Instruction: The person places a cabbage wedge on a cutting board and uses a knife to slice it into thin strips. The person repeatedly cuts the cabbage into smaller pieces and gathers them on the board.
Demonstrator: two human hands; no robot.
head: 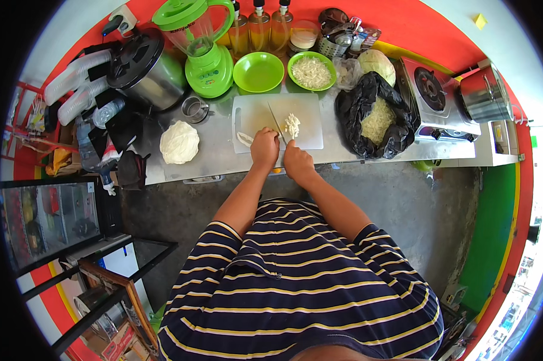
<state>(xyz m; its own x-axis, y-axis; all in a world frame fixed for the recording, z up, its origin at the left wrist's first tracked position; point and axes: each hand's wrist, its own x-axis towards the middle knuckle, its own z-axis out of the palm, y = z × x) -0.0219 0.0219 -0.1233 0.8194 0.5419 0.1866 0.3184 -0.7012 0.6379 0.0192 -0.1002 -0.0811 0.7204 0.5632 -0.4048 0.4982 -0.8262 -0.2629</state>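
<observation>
On a white plastic cutting board (pixel 276 101), my right hand (pixel 297 160) grips the handle of a kitchen knife (pixel 275 116), its blade pointing away from me. My left hand (pixel 266 146) is curled just left of the blade, over a pale food piece mostly hidden by the fingers. A pale slice (pixel 244 139) lies beside it at the board's left. Chopped pale strips (pixel 292 125) are heaped right of the knife. Behind the board are an empty green bowl (pixel 258 72) and a green bowl of pale shreds (pixel 311 72). A whitish round mass (pixel 179 142) sits on the steel counter to the left.
A metal cup (pixel 194 109), green blender (pixel 209 72) and large lidded pot (pixel 140 67) stand left. A black plastic bag (pixel 349 115) with pale shreds, a cabbage (pixel 377 65) and a gas stove (pixel 434 104) are right. The steel counter's front edge (pixel 217 173) runs before me.
</observation>
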